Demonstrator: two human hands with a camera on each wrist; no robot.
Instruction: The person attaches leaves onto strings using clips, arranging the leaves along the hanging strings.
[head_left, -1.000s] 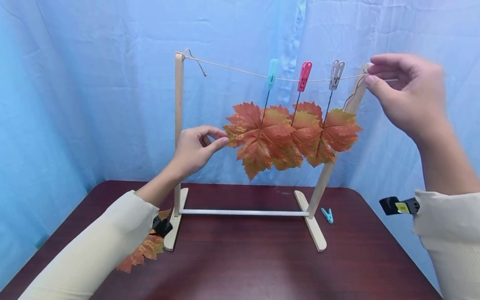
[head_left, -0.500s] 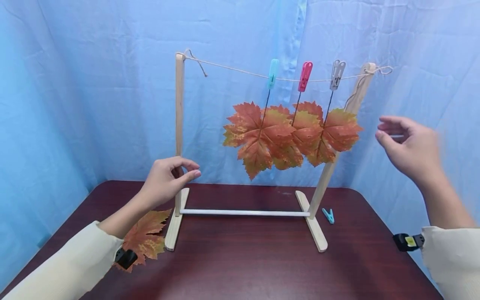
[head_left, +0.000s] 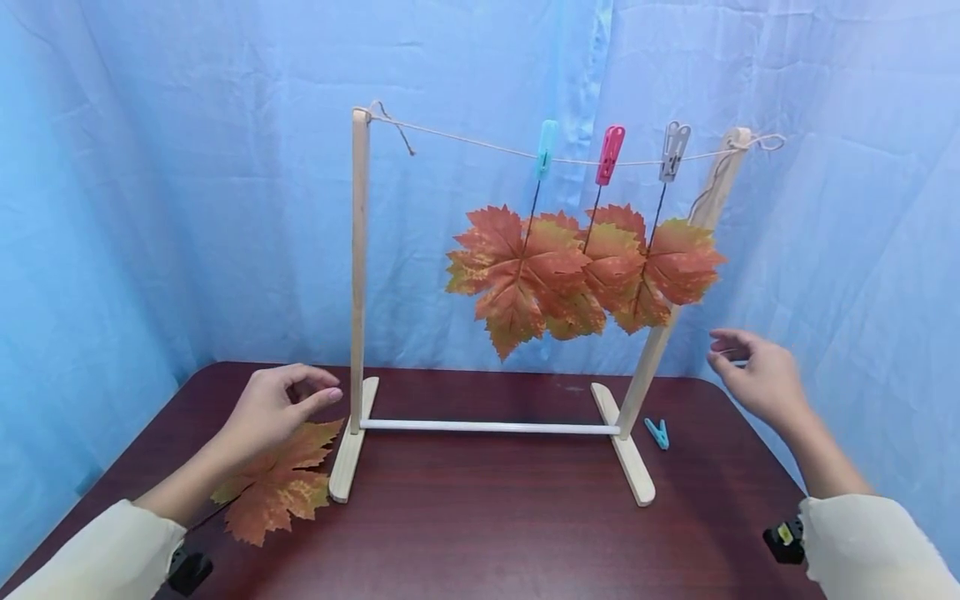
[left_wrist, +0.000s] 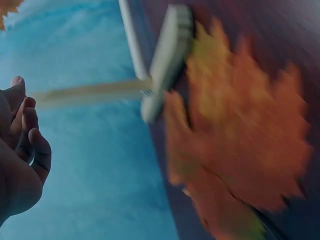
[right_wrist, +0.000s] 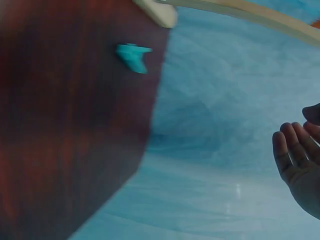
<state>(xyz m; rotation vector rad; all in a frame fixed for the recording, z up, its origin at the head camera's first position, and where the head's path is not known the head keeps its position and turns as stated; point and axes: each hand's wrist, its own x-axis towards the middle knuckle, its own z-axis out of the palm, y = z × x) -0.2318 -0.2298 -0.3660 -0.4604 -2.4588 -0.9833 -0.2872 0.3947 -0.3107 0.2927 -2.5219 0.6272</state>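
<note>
In the head view my left hand [head_left: 273, 410] hovers over an orange artificial maple leaf [head_left: 277, 492] on the table, fingers loosely bent and holding nothing. The left wrist view shows that leaf [left_wrist: 240, 125] large and blurred. My right hand [head_left: 761, 377] is in the air above a turquoise clothespin [head_left: 657, 433] at the table's right, also holding nothing. Several similar leaves [head_left: 525, 267] hang overlapping from a string, held by their stems in a light turquoise clothespin [head_left: 546, 150], a red clothespin [head_left: 611, 156] and a grey clothespin [head_left: 674, 152].
A wooden frame has a left post [head_left: 360, 267], a leaning right post [head_left: 652, 358] and a white crossbar [head_left: 487, 427] low between its feet. The string [head_left: 465, 138] runs between the post tops. Blue curtains [head_left: 247, 208] stand behind the dark red table [head_left: 480, 525].
My left hand has left the hanging leaf and moved down left over the table leaf. My right hand has come down from the string end at the right post. The hanging leaves stay put.
</note>
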